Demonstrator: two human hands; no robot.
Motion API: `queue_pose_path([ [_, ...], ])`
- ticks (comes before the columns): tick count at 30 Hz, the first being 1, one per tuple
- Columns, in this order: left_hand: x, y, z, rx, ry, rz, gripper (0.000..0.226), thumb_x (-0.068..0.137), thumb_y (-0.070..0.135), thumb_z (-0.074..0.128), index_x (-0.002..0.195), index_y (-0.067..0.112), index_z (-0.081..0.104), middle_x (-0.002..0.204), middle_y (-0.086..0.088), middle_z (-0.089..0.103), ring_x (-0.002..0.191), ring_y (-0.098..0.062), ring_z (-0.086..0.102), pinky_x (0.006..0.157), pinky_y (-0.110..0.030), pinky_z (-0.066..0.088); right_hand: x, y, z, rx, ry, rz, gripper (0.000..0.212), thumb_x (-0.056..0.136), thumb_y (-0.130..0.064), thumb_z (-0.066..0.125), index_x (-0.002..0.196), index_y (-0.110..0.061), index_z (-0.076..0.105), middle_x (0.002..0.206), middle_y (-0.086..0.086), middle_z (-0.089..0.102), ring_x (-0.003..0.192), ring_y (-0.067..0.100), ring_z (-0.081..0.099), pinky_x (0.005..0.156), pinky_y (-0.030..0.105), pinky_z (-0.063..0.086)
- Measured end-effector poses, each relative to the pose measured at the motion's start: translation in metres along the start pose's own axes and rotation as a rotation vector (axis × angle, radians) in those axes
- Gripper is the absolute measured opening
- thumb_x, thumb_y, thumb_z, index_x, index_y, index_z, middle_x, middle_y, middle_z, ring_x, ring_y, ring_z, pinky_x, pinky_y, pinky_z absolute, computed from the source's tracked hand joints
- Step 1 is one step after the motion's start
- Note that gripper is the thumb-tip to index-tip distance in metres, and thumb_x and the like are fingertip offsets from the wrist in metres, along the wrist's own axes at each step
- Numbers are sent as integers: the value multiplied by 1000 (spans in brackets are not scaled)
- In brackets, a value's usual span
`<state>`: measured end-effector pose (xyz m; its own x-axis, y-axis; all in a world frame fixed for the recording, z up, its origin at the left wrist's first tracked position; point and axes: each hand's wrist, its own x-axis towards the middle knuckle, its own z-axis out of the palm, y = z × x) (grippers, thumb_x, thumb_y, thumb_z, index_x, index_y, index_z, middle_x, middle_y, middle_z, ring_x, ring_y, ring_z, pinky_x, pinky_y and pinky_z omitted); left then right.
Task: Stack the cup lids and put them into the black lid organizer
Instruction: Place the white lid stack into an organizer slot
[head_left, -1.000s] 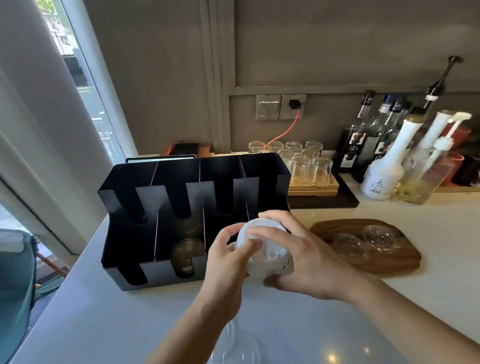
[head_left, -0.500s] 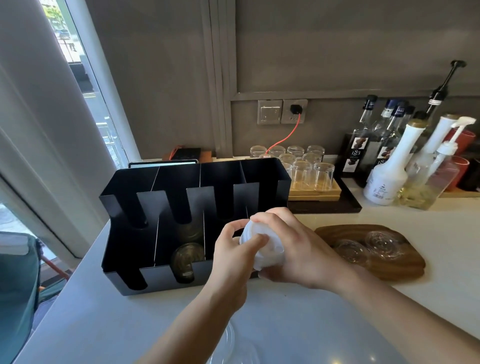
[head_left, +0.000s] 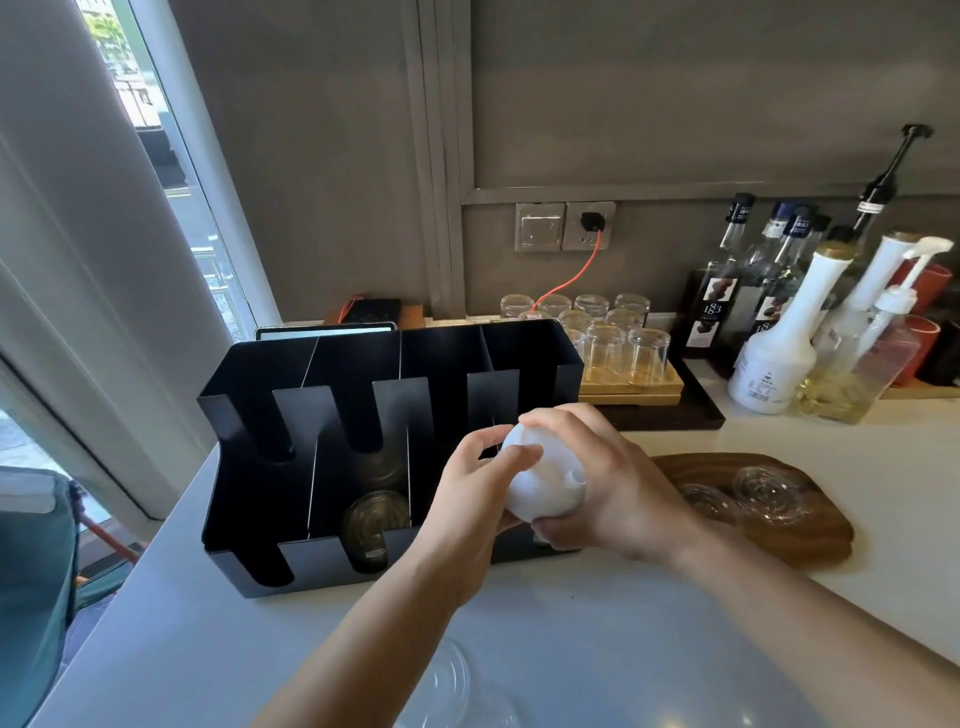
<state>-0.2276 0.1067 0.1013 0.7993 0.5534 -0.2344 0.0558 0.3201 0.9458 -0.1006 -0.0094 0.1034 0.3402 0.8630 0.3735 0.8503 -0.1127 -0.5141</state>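
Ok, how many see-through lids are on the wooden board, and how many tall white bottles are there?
Clear lids on the wooden board: 2
Tall white bottles: 2
Total: 4

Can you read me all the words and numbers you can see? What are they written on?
"1883": on the label of the dark syrup bottle by the wall.
Second dark bottle: same kind of label, partly hidden, unreadable.
White squeeze bottle: small print near its base, too blurred to read.
Bottle neck labels: too small to read.
White lids and black lid organizer: no writing visible.
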Motion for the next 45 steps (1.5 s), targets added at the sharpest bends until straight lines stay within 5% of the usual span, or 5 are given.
queue_pose_path([
  [5,-5,-3,-25,239,182,209,39,93,30,67,131,26,63,110,-2,76,105,-17,74,92,-38,61,6,13,-12,10,25,76,92,56,-29,89,134,-44,42,129,-14,46,113,12,50,89,37,51],
  [9,-1,-18,-78,992,385,643,36,84,33,63,116,20,73,107,6,72,107,-17,67,91,-32,51,12,26,-21,-43,-14,98,92,58,-29,88,135,-44,40,132,-13,42,115,18,49,89,41,51],
  [15,20,-37,-147,1731,321,610,53,93,51,48,125,17,73,131,-15,69,140,-43,53,119,-70,30,28,32,-8,-148,-90,14,91,58,-30,85,136,-42,40,134,-12,40,112,19,50,84,36,51],
  [33,29,-56,-157,1811,334,598,58,98,55,41,135,19,69,146,-19,62,152,-44,37,122,-65,31,32,55,31,-388,-207,-58,88,62,-33,78,140,-36,37,136,1,39,115,28,49,83,31,49],
  [45,32,-58,-159,1799,372,638,58,98,54,42,133,18,70,144,-20,63,151,-44,39,121,-65,32,24,64,47,-449,-191,33,102,59,-46,73,150,-34,29,133,-1,40,122,24,49,123,52,11],
])
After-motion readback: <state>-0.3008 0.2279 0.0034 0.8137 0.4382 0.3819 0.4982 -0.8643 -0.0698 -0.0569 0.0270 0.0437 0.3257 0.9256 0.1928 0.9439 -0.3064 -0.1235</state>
